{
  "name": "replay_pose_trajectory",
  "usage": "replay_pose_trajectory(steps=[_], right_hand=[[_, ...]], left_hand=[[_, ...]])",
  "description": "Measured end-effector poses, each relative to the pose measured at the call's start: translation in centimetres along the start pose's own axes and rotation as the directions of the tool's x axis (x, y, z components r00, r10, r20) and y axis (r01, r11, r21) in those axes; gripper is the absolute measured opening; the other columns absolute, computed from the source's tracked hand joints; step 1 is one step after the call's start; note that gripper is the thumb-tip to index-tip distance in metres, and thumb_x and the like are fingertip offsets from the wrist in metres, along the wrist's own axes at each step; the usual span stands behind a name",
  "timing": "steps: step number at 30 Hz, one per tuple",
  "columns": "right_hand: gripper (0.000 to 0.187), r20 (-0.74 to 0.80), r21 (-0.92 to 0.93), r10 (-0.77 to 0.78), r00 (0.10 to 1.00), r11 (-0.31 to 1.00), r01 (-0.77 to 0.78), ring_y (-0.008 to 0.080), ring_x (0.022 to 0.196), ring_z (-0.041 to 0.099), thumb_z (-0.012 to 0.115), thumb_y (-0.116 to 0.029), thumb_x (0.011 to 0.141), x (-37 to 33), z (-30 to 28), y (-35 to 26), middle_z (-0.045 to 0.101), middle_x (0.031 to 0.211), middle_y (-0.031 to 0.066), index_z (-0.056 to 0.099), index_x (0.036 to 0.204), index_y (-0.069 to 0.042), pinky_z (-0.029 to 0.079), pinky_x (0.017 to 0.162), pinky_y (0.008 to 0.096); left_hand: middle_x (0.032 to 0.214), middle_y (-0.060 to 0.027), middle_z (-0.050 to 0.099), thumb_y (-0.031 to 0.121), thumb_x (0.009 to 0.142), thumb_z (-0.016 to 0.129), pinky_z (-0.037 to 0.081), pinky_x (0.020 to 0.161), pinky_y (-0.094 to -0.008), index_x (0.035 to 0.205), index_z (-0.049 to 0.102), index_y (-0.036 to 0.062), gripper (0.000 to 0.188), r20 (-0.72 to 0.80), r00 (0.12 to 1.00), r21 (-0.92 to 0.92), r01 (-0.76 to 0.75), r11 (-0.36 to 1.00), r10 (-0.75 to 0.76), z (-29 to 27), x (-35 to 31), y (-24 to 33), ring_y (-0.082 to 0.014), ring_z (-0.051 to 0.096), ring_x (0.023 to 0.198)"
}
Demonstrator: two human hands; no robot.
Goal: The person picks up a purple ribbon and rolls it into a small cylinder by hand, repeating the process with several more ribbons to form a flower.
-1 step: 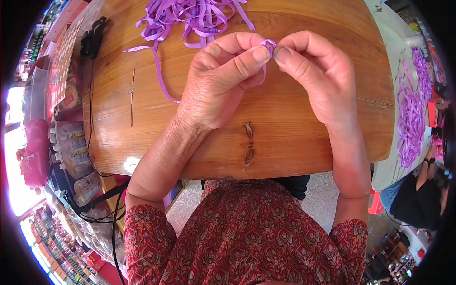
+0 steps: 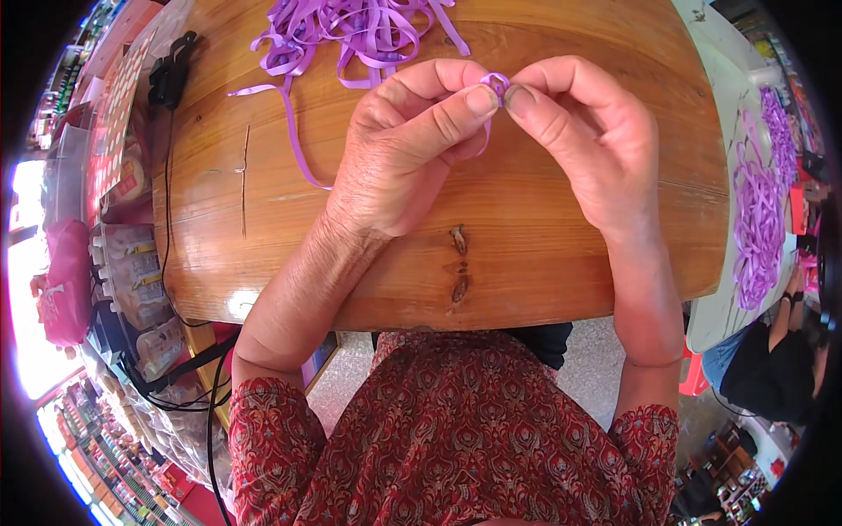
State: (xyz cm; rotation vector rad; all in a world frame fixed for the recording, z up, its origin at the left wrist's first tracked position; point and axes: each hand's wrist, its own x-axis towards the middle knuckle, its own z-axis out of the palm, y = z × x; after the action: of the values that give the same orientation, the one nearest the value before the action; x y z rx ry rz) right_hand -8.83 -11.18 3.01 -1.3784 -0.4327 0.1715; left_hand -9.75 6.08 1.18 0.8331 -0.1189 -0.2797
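Observation:
Above the far half of the wooden table, my left hand pinches a narrow purple ribbon between thumb and fingers. A small loop of it stands up between the two hands. My right hand is closed in a pinch on the loop's right side, thumb against fingertip. The fingertips cover part of the loop, and I cannot make out whether it is knotted. A short length hangs below the fingers. Beyond my left hand lies a tangled heap of purple ribbon, one strand trailing toward my left wrist.
A thin twisted wire or twig lies on the wooden table, left of my forearm. At the left edge are a black clip-like device with a cable and several packages. More purple ribbon covers a pale table at right, near another person.

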Motion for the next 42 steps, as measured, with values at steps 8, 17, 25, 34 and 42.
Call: replay_pose_trajectory(steps=[8, 17, 25, 34, 42], right_hand=[[0.020, 0.078, -0.622, -0.552, 0.830, 0.624, 0.473, 0.0133, 0.083, 0.058, 0.065, 0.009, 0.080, 0.2, 0.1, -0.3, 0.061, 0.091, 0.0073, 0.064, 0.100, 0.004, 0.047, 0.075, 0.0222], [0.019, 0.132, -0.451, -0.442, 0.887, 0.770, 0.451, 0.0149, 0.085, 0.058, 0.063, 0.013, 0.080, 0.3, -0.5, -0.5, 0.060, 0.091, 0.0092, 0.065, 0.096, 0.005, 0.047, 0.073, 0.0229], [0.012, 0.022, -0.343, -0.327, 0.945, 0.885, 0.315, 0.0109, 0.083, 0.054, 0.057, 0.013, 0.082, 0.0, -0.3, -0.3, 0.058, 0.091, 0.0085, 0.059, 0.093, 0.006, 0.044, 0.071, 0.0213], [0.013, 0.105, -0.303, -0.335, 0.936, 0.886, 0.351, 0.0137, 0.086, 0.056, 0.060, 0.011, 0.084, 0.3, -0.7, -0.5, 0.059, 0.093, 0.0093, 0.061, 0.096, 0.006, 0.046, 0.076, 0.0243], [0.017, 0.125, -0.359, -0.354, 0.927, 0.855, 0.374, 0.0150, 0.086, 0.056, 0.063, 0.013, 0.079, 0.3, -0.7, -0.7, 0.059, 0.091, 0.0089, 0.064, 0.094, 0.005, 0.046, 0.075, 0.0247]], left_hand=[[0.082, 0.0019, 0.061, 0.007, 0.087, 0.066, 0.040, 0.061, -0.0213, 0.098, 0.064, 0.0039, 0.012, -0.012, 1.000, 0.025, -0.011, 1.000, 0.011, 0.1, 0.0, -0.1, -0.0060, 0.050, 0.070], [0.087, -0.0002, 0.064, 0.007, 0.087, 0.066, 0.040, 0.062, -0.0205, 0.098, 0.064, 0.0032, 0.012, 0.020, 1.000, 0.023, 0.002, 1.000, -0.003, -0.2, -0.2, -0.1, -0.0051, 0.050, 0.072], [0.091, -0.0018, 0.064, 0.005, 0.087, 0.065, 0.043, 0.069, -0.0197, 0.098, 0.064, 0.0022, 0.011, 0.049, 0.999, 0.062, -0.008, 0.998, 0.005, -0.1, -0.2, -0.4, -0.0067, 0.056, 0.080], [0.089, 0.0002, 0.065, 0.006, 0.087, 0.066, 0.040, 0.065, -0.0199, 0.098, 0.065, 0.0041, 0.011, 0.027, 1.000, 0.037, 0.013, 0.999, -0.014, -0.1, -0.3, -0.2, -0.0056, 0.054, 0.077], [0.088, 0.0002, 0.065, 0.007, 0.088, 0.065, 0.039, 0.063, -0.0205, 0.097, 0.065, 0.0037, 0.010, 0.024, 0.999, 0.030, 0.023, 0.999, -0.024, -0.2, -0.2, -0.2, -0.0053, 0.051, 0.074]])
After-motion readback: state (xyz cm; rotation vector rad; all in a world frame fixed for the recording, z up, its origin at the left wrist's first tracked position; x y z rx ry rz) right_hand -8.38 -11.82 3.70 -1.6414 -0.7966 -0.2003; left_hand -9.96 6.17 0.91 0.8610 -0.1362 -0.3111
